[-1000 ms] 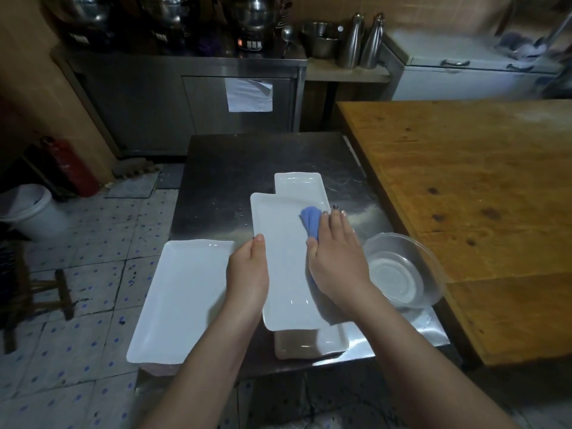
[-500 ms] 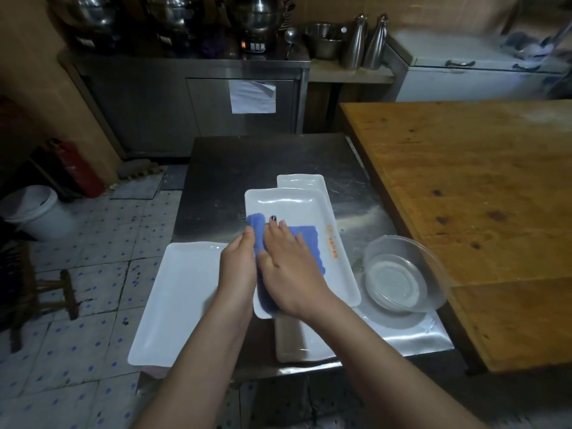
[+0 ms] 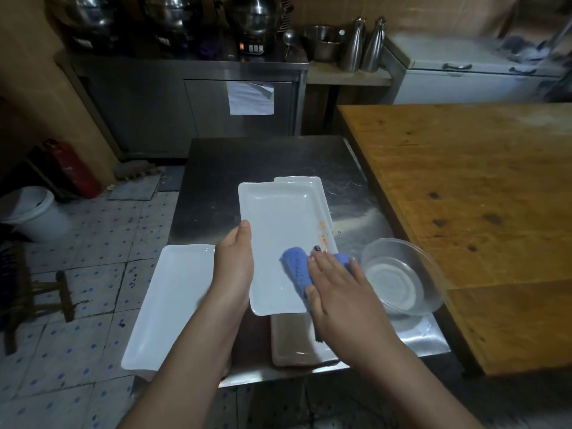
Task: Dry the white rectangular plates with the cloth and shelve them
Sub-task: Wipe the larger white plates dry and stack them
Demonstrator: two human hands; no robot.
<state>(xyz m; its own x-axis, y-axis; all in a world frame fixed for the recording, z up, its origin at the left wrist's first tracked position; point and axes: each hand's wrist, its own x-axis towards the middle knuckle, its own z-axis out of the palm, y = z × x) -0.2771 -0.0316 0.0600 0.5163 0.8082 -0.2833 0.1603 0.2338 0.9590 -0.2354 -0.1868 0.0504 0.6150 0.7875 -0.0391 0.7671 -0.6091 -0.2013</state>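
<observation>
Fingers [image 3: 325,267] of my right hand [image 3: 340,295] lie straight and flat, pressing the blue cloth [image 3: 295,267] onto the near right part of the white plate [image 3: 278,224] I am drying. My left hand [image 3: 233,267] grips that plate's left edge, thumb curled over the rim, the other fingers hidden underneath. The plate sits face up over the steel table [image 3: 247,159], covering most of a second plate [image 3: 294,345] that lies below it and shows at the near and far ends. Just left of the left hand, a third white plate [image 3: 167,305] juts past the table's left edge. Right of the cloth I see a clear glass bowl [image 3: 399,283] standing on the table, close to the wooden table [image 3: 464,196] alongside. Farther back is a steel cabinet [image 3: 154,103] with a sheet of paper [image 3: 250,99] on its door and pots [image 3: 253,17] on top. Two metal bottles [image 3: 353,44] stand to its right.
</observation>
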